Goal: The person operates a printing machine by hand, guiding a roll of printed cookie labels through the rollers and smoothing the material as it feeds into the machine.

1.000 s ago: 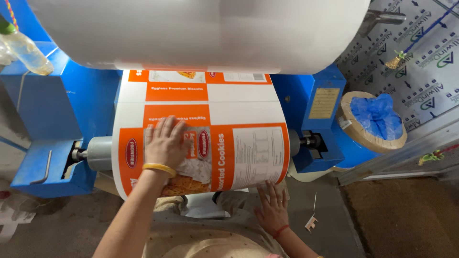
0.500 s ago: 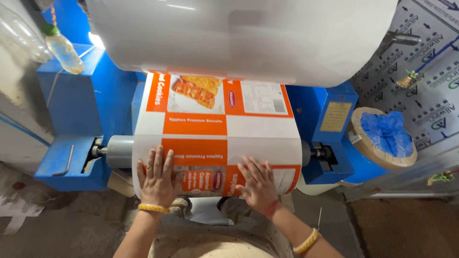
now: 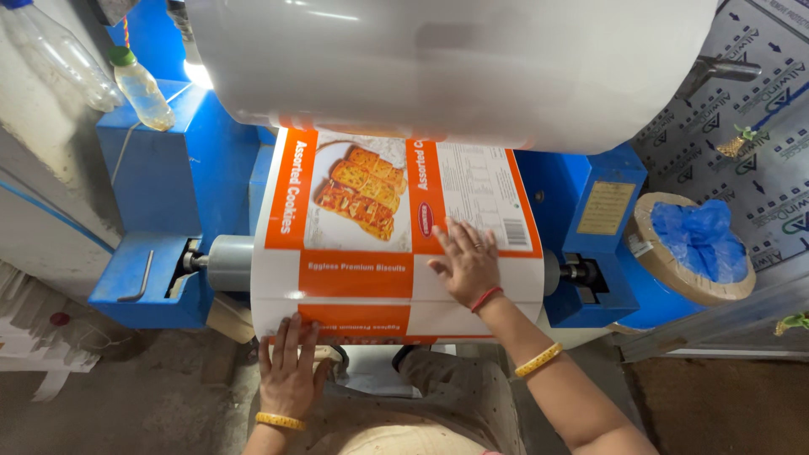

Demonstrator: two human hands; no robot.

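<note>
The printed packaging film (image 3: pixel 396 244), orange and white with pictures of biscuits, is wound over a grey roller (image 3: pixel 229 263) and runs up to the large white roll (image 3: pixel 455 67) above it. The right hand (image 3: pixel 465 263) lies flat on the film's right half, fingers spread wide and palm down, pressing rather than gripping. A red thread and a yellow bangle circle that wrist and forearm. The left hand (image 3: pixel 288 371) rests at the film's lower left edge, fingers straight and together, tips touching the bottom of the sheet where it curves under the roller; it grasps nothing. A yellow bangle sits on that wrist too.

Left of the film stands the blue machine frame (image 3: pixel 168 185), holding the roller's end. Above that frame, two clear plastic bottles (image 3: pixel 139 84) hang tilted. Right of the film, past the other blue housing (image 3: pixel 590 211), a cardboard core with blue plastic (image 3: pixel 699 244) stuffed inside lies against a patterned sheet. Below the film, the person's grey trousers (image 3: pixel 447 396) show.
</note>
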